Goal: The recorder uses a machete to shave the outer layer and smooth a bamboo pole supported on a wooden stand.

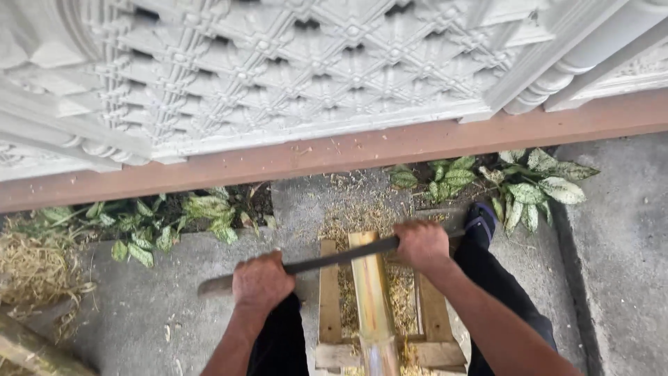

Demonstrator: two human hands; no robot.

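Item: a long dark blade (334, 260) is being held crosswise in both hands over a yellow-green bamboo pole (372, 299). The left hand (261, 280) is being kept closed around the blade's near end at about 8 o'clock of the pole's top; the right hand (421, 244) is being kept closed around the other end at about 2 o'clock, so each grip is clamped on the blade. The pole is being supported lengthwise on a rough wooden frame (330, 306), running from 6 o'clock up to the frame's middle, with the blade lying across its upper end; whether the edge is biting into the surface cannot be told. Progress, as judged from the scene: pale shavings (362, 212) are being shown scattered on the concrete floor (139, 306) at 12 o'clock of the pole and between the frame's slats, which suggests that some scraping is done, while the visible length of pole is looking smooth and whole, so how much is left cannot be told. Surroundings: a foot in a dark shoe (480, 219) is being braced at 2 o'clock, leafy plants (536, 184) are being shown along a reddish ledge (334, 153), and an ornate grey carved wall (278, 69) is filling the top.
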